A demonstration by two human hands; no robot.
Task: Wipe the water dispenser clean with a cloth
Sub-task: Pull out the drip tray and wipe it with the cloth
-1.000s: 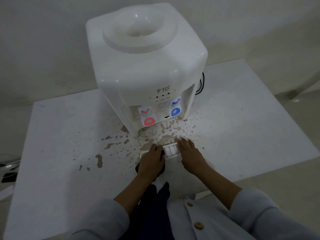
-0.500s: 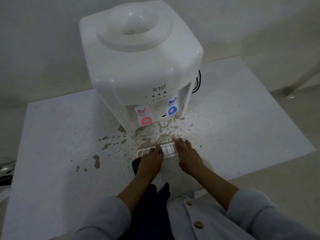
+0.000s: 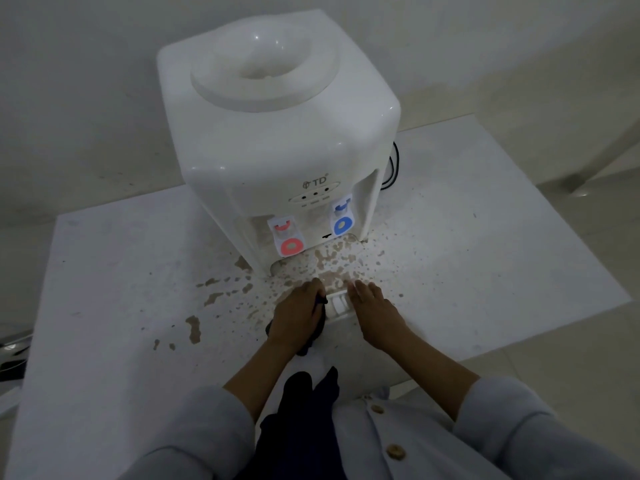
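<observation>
White table (image 3: 485, 237), matte and scuffed, pushed up against a plain pale wall (image 3: 86, 81) — tiled floor (image 3: 588, 375) showing off to the right. Brown stains (image 3: 221, 296) spatter the tabletop, thickest right in front of the dispenser (image 3: 277, 133) and thinning out to blotches on the left.

The dispenser sits at the back of the table, a glossy white plastic box with rounded corners and a round funnel-shaped well on top. On its front, a small logo, three dark dots, and two taps in the recess: red tap (image 3: 289, 239) on the left, blue tap (image 3: 343, 220) on the right. A black cord (image 3: 393, 168) loops out behind its right side.

Down front, the tray (image 3: 337, 303) — a small white slotted piece — lies on the table between the two hands, just ahead of the dispenser's base. The left hand (image 3: 298, 317) is palm-down on the tray's left end, fingers curled over a dark cloth (image 3: 317, 327) that bunches out under the palm and thumb side. The right hand (image 3: 375, 310) lies flat beside it, fingers straight and together, tips at the tray's right end, gripping nothing.

Grey sleeves (image 3: 519, 427) at the bottom, a pale buttoned garment between them.
</observation>
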